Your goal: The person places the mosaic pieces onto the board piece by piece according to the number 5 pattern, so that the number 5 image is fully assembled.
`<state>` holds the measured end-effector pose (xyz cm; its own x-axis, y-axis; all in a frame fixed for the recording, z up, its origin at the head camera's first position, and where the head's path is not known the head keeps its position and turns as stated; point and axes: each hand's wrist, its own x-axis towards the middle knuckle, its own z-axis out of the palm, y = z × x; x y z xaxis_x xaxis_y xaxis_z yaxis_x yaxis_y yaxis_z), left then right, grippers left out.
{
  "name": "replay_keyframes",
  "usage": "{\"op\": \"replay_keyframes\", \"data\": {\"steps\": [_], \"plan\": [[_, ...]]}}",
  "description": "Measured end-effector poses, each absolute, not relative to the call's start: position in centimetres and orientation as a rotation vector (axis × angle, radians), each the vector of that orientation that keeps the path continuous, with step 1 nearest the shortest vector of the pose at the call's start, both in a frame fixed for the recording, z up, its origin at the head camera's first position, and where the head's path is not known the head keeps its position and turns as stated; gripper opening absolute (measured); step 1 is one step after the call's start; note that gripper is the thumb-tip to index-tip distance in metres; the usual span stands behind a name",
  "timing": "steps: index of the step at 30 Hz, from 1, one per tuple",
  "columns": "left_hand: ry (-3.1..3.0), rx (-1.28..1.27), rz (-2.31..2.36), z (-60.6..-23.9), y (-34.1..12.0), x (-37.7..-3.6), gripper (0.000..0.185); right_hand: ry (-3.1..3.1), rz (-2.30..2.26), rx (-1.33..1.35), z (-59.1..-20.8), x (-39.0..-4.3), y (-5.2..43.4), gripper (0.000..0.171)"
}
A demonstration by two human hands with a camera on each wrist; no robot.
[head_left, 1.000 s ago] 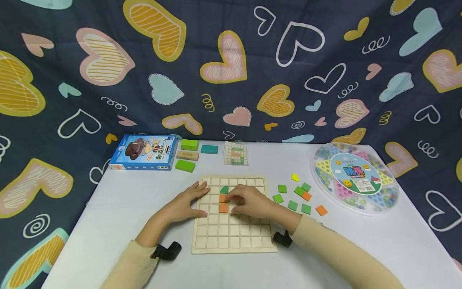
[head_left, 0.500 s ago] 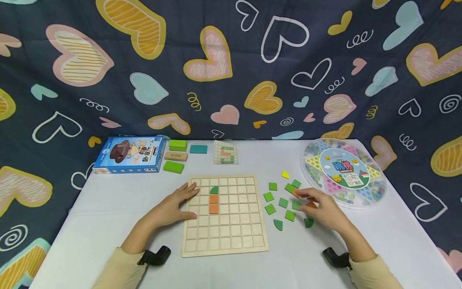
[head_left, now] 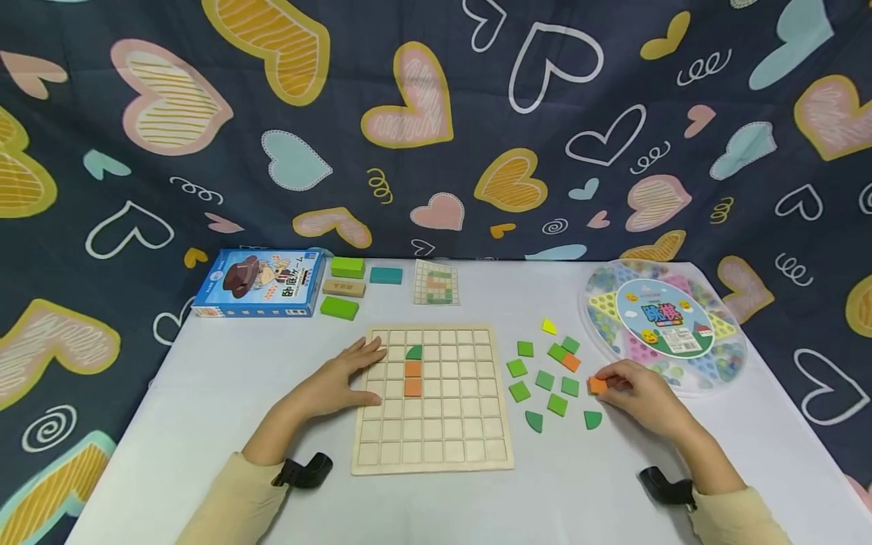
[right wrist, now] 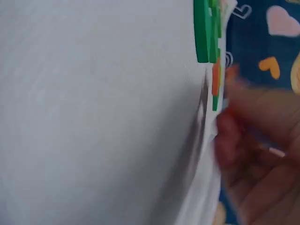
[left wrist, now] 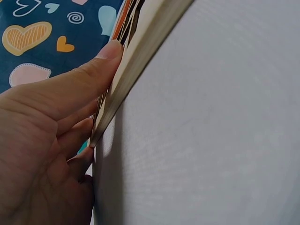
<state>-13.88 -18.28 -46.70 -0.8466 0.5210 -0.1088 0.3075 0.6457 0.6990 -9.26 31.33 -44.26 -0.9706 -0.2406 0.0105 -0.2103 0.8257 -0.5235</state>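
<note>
right hand [head_left: 640, 393] pinches an orange tile [head_left: 597, 385]; left hand [head_left: 341, 378] flat on wooden grid board [head_left: 436, 446].

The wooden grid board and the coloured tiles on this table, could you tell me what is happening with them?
A person's left hand rests flat on the left edge of the square wooden grid board, which holds a green quarter-round tile above two orange square tiles. Their right hand pinches another orange square tile beside the loose green tiles on the white table.
</note>
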Motion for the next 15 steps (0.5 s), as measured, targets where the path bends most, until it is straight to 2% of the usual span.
{"op": "replay_keyframes", "data": {"steps": [2, 9, 15], "plan": [[2.569, 0.666, 1.007, -46.7, -18.3, -13.9, 0.082, 2.938, -0.881, -0.381, -43.8, -9.2, 29.8, 0.022], [2.573, 0.651, 0.996, -46.4, -18.5, -13.9, 0.082, 2.763, -1.121, -0.689, -43.1, -10.5, 21.1, 0.025], [2.546, 0.666, 1.02, -46.4, -18.2, -13.7, 0.081, 2.6, -1.12, -0.835, -43.5, -12.3, 14.4, 0.026]]}}
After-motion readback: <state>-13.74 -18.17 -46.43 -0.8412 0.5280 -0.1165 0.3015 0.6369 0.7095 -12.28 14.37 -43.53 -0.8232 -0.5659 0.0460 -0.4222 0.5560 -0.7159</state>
